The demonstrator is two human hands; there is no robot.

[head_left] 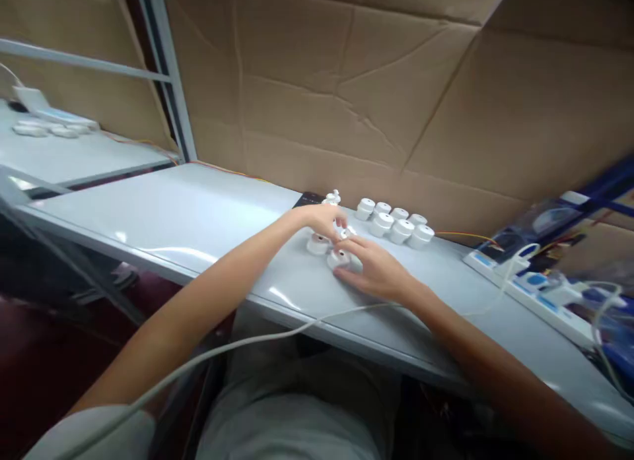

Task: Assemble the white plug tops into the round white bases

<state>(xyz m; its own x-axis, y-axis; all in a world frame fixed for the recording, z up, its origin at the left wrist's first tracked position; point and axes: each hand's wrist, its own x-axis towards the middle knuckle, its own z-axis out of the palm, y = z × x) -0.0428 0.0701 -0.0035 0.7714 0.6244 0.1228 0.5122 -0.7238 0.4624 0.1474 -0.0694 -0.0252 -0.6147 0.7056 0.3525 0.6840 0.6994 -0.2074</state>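
My left hand (324, 219) reaches over the table with its fingers bent down at a white plastic piece (348, 233). From the right, my right hand (374, 265) meets it, fingertips touching the same piece. A round white plastic unit (338, 259) with a small dark hole on top sits between my right thumb and fingers, partly covered. Beside it, under my left hand, stands another round white unit (317, 243). Small white parts (331, 197) show just behind my left hand, by a dark flat object (308, 198). Fine details are blurred.
Several round white units (401, 230) stand in rows at the back right. A power strip (535, 292) with plugs lies along the right side. A white cable (277, 336) crosses in front of me. A cardboard wall (317, 84) closes off the back; a metal frame (173, 84) rises at left.
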